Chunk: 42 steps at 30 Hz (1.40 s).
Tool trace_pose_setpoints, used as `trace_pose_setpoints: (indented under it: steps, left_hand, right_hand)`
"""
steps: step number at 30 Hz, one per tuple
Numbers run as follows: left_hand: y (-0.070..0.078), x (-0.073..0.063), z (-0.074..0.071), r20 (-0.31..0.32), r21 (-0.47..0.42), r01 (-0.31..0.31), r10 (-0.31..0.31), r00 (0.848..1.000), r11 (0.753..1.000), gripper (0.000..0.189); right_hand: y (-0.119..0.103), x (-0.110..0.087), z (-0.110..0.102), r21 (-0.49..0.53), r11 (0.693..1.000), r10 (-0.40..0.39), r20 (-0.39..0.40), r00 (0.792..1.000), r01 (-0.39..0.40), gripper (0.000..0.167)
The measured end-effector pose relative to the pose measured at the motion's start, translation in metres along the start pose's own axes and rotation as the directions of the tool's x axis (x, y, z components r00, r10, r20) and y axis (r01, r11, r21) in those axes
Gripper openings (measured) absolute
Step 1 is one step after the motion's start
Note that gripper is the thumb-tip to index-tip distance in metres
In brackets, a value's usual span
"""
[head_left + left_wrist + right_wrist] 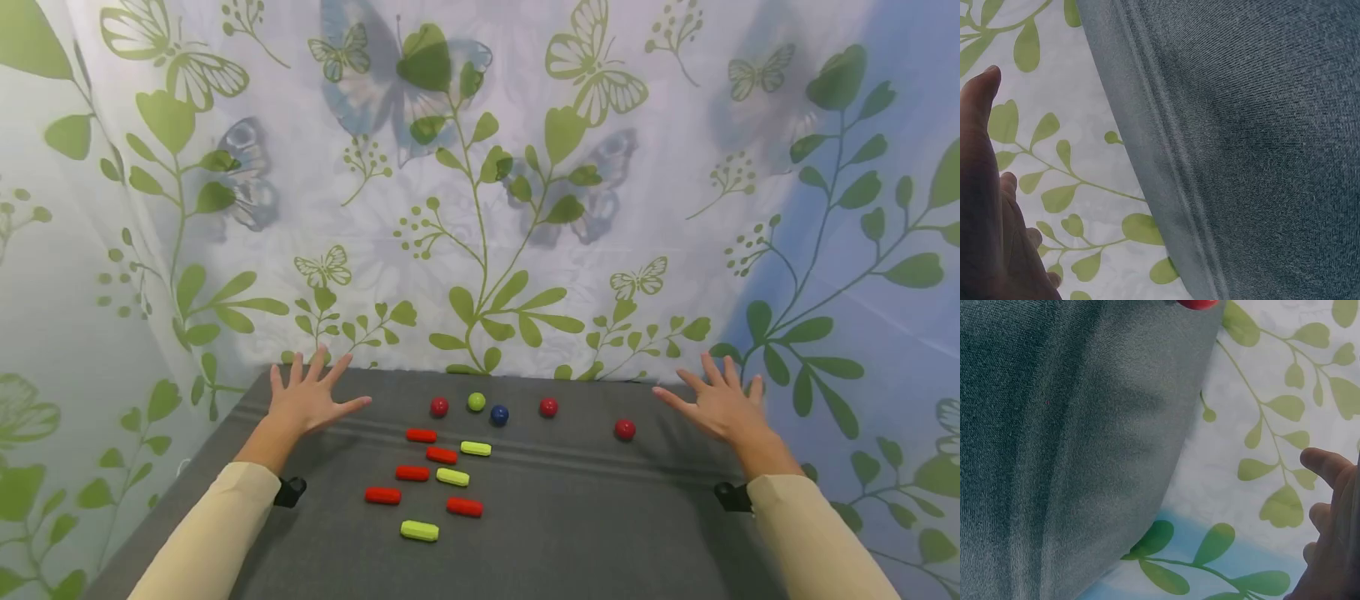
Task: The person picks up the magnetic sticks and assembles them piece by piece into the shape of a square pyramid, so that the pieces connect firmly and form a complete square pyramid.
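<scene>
My left hand [307,404] is held over the far left of the dark table with its fingers spread, holding nothing. On the opposite side, my right hand [723,408] is likewise spread and bare, nearest to a red ball [625,430]. Another red ball [549,407] lies farther in, and a third red ball [439,407] sits beside a green ball [476,402] and a blue ball [499,415]. In front of them lie several red sticks [412,473] and three yellow-green sticks [453,477]. The left wrist view shows only hand, cloth and curtain.
A dark grey cloth [585,533] with crease lines covers the table. Behind it and along both sides hangs a white curtain [517,258] with green leaves and butterflies. Black straps [291,492] circle both wrists, by the cream sleeves [217,525].
</scene>
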<state>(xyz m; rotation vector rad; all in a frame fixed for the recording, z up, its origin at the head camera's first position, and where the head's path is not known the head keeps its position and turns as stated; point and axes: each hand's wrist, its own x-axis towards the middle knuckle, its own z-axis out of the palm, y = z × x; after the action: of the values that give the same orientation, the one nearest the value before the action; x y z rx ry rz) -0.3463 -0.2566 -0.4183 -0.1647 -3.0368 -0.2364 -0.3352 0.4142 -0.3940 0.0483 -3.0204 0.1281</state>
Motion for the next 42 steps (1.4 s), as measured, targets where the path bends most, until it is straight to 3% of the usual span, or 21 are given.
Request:
trace_pose_setpoints:
  steps: [29,42]
  left_hand:
    - [0.008,-0.004,0.015,-0.001,0.001,-0.017,0.017,1.0,1.0,0.104]
    - [0.02,-0.023,0.028,-0.05,0.013,-0.081,0.082,0.995,0.997,0.103]
  right_hand:
    - [-0.012,-0.006,0.017,0.023,0.999,-0.031,-0.014,0.999,0.032,0.097]
    - [-0.033,-0.015,0.03,0.081,0.996,-0.046,-0.04,0.998,0.049,0.092]
